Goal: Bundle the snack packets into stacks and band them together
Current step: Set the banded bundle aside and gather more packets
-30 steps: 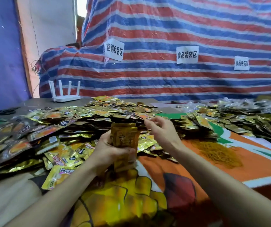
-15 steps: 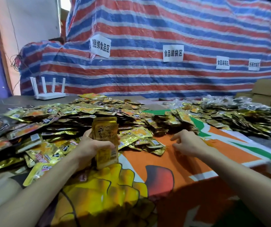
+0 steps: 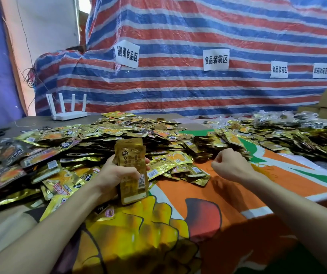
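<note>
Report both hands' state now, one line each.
Left hand: grips the upright stack of snack packets.
Right hand: fingers curled; whether they pinch anything cannot be told.

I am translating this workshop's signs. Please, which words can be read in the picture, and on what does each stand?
"捆绑食品区": first white sign on the striped tarp; its left edge is curled.
"食品装袋区": second white sign.
"食品装箱区": third white sign, small.
Fourth white sign: too blurred to read.
Print on the packet stack in the left hand: too small to read.
</note>
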`<state>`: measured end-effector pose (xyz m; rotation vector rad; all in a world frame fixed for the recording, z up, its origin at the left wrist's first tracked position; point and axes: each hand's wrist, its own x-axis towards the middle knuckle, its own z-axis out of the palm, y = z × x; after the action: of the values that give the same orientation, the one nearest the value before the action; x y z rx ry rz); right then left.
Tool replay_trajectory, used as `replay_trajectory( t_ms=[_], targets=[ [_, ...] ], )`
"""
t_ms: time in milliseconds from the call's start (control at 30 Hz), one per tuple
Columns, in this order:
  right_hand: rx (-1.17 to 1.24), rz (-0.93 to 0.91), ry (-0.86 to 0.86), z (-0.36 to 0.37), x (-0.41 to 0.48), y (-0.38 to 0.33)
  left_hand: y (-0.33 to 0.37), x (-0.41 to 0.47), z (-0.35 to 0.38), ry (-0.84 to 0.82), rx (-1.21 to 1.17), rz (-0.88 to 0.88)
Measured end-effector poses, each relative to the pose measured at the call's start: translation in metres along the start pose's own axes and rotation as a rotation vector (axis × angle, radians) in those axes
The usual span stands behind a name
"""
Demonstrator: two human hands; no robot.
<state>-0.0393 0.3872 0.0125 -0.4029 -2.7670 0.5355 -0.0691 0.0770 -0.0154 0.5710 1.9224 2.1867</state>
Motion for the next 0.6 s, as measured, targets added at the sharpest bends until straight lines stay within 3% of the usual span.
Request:
replay_trajectory(
  t_ms=[167,300,600],
  targets=[
    [0.415,-0.134,0.038,0.004,-0.009,-0.039,0.006,-0.004,0.0,-0.086,-0.254,-0.134],
    [0.619,-0.276,0.002,0.021,-0.02,-0.084,0.011,-0.003,-0.003,-0.111,-0.399,-0.128],
    [0.895,-0.418,0.024,0.065,-0.011,-0.151,0.018,0.001,-0.016,0.092,-0.404,-0.209]
  ],
)
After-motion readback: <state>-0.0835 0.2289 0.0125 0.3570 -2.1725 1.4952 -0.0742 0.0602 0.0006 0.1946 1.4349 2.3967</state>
